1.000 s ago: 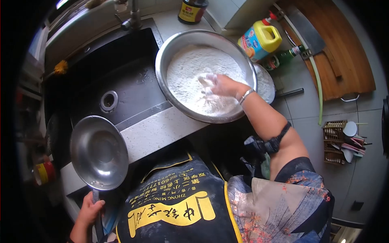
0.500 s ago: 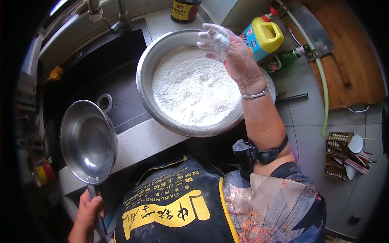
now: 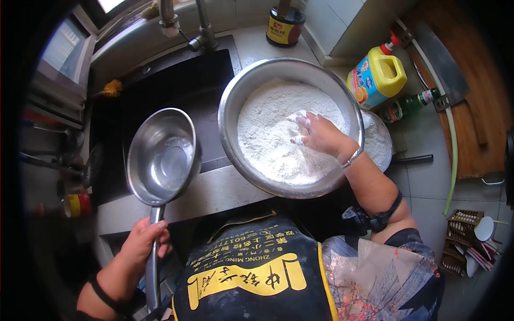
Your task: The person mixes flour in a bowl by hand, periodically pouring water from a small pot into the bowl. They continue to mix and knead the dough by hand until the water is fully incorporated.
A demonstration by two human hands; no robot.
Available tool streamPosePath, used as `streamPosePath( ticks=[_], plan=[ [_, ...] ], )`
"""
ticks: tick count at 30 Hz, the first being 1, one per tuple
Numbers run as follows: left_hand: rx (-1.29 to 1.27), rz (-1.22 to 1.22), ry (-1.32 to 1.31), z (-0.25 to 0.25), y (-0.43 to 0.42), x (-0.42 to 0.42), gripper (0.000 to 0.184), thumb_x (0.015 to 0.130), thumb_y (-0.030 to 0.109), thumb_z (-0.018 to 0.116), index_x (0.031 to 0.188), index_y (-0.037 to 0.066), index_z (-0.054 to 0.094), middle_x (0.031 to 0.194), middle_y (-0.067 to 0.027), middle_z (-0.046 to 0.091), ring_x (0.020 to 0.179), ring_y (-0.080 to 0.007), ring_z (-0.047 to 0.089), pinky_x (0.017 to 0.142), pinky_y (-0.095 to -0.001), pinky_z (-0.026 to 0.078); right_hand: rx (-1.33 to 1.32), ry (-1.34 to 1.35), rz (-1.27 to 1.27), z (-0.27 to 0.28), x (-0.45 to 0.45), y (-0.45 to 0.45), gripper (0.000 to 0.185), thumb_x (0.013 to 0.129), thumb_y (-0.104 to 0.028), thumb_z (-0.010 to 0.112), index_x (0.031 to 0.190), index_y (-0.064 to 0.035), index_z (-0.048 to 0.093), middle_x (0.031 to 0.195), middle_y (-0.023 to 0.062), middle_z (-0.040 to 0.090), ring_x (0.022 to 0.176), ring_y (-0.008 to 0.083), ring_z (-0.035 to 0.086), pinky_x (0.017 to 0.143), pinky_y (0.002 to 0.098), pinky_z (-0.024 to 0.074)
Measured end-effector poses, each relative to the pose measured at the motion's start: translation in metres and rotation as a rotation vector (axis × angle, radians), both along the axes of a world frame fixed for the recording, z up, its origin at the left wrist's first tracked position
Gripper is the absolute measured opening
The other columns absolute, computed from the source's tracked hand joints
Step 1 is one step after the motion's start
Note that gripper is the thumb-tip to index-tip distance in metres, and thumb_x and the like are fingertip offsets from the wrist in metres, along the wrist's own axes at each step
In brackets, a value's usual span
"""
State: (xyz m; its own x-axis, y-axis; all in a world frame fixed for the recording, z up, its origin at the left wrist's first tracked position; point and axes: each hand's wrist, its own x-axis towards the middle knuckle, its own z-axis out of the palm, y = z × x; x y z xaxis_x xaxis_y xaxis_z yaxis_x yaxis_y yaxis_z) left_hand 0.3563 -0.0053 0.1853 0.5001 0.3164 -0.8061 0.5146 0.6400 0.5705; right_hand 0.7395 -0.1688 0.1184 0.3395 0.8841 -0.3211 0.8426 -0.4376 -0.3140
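While the left hand (image 3: pixel 144 241) grips a metal pan (image 3: pixel 160 160) by its long handle at the lower left of the frame, the right hand (image 3: pixel 319 134) reaches into a wide steel bowl (image 3: pixel 229 123) of white powder (image 3: pixel 267 142), just right of center. The left fingers are closed around the handle. The right fingers are partly open, loosely bent and whitened at the tips; whether they pinch any powder, I cannot tell.

The bowl stands on the worktop (image 3: pixel 214 195) beside a dark sink (image 3: pixel 160 85) at the upper left. The pan is held apart from the bowl, its inside shiny; I cannot tell if it is wet. At the upper right are a yellow jug (image 3: pixel 388 75) and a green bottle (image 3: pixel 412 104).

Working the powder well seems to call for loose, spread fingers, short strokes that lift from beneath, and a low wrist so that little flies over the rim. The pan is best held steady, clear of the bowl, so that nothing drips in unplanned.
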Motion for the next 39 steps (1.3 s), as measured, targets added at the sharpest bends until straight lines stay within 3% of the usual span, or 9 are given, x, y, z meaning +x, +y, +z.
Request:
streamPosePath(
  ticks=[7, 14, 20, 23, 26, 29, 32, 35, 39],
  plan=[
    [0.085, -0.004, -0.045, -0.015, 0.005, 0.02, 0.014, 0.083, 0.017, 0.052, 0.079, 0.006, 0.043, 0.061, -0.0029, 0.046, 0.041, -0.0121, 0.046, 0.045, -0.0243, 0.04, -0.039, -0.096, 0.264, -0.007, -0.018, 0.007, 0.052, 0.067, -0.028, 0.066, 0.115, -0.0148, 0.052, 0.117, 0.0143, 0.045, 0.106, 0.032, 0.045, 0.085, 0.0428, 0.0416],
    [0.218, -0.052, -0.062, -0.014, 0.012, 0.028, 0.016, 0.08, 0.016, 0.054, 0.078, 0.006, 0.043, 0.059, -0.0028, 0.045, 0.041, -0.0112, 0.044, 0.04, -0.0225, 0.039, -0.006, -0.25, 0.689, -0.015, -0.054, 0.03, 0.039, 0.069, -0.023, 0.062, 0.107, -0.0144, 0.057, 0.116, 0.0125, 0.046, 0.109, 0.0309, 0.043, 0.093, 0.0501, 0.0327],
    [0.267, -0.056, -0.126, 0.006, 0.015, 0.044, 0.017, 0.078, 0.016, 0.057, 0.077, 0.005, 0.044, 0.059, -0.0031, 0.045, 0.04, -0.0106, 0.043, 0.037, -0.0217, 0.039, -0.199, -0.423, 0.375, -0.019, 0.008, 0.032, 0.03, 0.074, -0.021, 0.056, 0.102, -0.0108, 0.057, 0.112, 0.0136, 0.049, 0.105, 0.0271, 0.048, 0.084, 0.0468, 0.042],
    [0.305, -0.058, -0.147, 0.019, 0.017, 0.052, 0.017, 0.078, 0.016, 0.058, 0.077, 0.004, 0.045, 0.059, -0.004, 0.047, 0.04, -0.0107, 0.045, 0.035, -0.0214, 0.039, -0.36, -0.241, 0.153, -0.026, 0.018, 0.015, 0.031, 0.074, -0.02, 0.057, 0.102, -0.007, 0.055, 0.102, 0.0154, 0.053, 0.092, 0.0281, 0.054, 0.077, 0.0417, 0.0464],
    [0.318, -0.065, -0.171, 0.031, 0.017, 0.064, 0.017, 0.078, 0.015, 0.057, 0.076, 0.004, 0.045, 0.059, -0.0044, 0.049, 0.039, -0.011, 0.046, 0.035, -0.021, 0.039, -0.037, -0.079, 0.47, -0.026, -0.012, 0.01, 0.022, 0.074, -0.017, 0.054, 0.089, -0.002, 0.057, 0.091, 0.0178, 0.056, 0.085, 0.0291, 0.057, 0.074, 0.037, 0.0469],
    [0.345, -0.082, -0.177, 0.04, 0.018, 0.076, 0.017, 0.078, 0.016, 0.057, 0.075, 0.004, 0.046, 0.058, -0.0044, 0.05, 0.038, -0.0114, 0.047, 0.035, -0.0211, 0.039, 0.086, -0.052, 0.419, -0.041, -0.031, 0.036, 0.017, 0.076, -0.013, 0.05, 0.086, -0.0015, 0.058, 0.097, 0.0183, 0.055, 0.086, 0.0298, 0.056, 0.075, 0.0378, 0.0465],
    [0.367, -0.099, -0.176, 0.044, 0.017, 0.083, 0.017, 0.078, 0.016, 0.058, 0.075, 0.004, 0.046, 0.058, -0.0048, 0.05, 0.038, -0.0115, 0.047, 0.035, -0.0212, 0.039, 0.111, -0.376, 0.45, -0.043, 0.008, 0.044, 0.02, 0.076, -0.013, 0.051, 0.09, -0.0014, 0.059, 0.102, 0.0185, 0.054, 0.089, 0.0309, 0.056, 0.076, 0.0379, 0.0461],
    [0.374, -0.134, -0.161, 0.049, 0.016, 0.091, 0.017, 0.078, 0.016, 0.058, 0.075, 0.003, 0.047, 0.058, -0.0047, 0.05, 0.038, -0.0113, 0.047, 0.035, -0.0214, 0.039, -0.009, -0.374, 0.228, -0.042, 0.026, 0.018, 0.019, 0.075, -0.011, 0.051, 0.089, -0.0028, 0.061, 0.095, 0.0169, 0.057, 0.086, 0.0306, 0.057, 0.076, 0.0376, 0.0459],
    [0.377, -0.196, -0.167, 0.047, 0.019, 0.101, 0.017, 0.077, 0.015, 0.058, 0.075, 0.002, 0.047, 0.057, -0.004, 0.05, 0.038, -0.0107, 0.047, 0.035, -0.0216, 0.039, -0.099, -0.022, 0.358, -0.022, -0.002, 0.012, 0.016, 0.074, -0.007, 0.05, 0.082, -0.0026, 0.062, 0.08, 0.0172, 0.06, 0.078, 0.0306, 0.059, 0.073, 0.0382, 0.046]
  ],
)
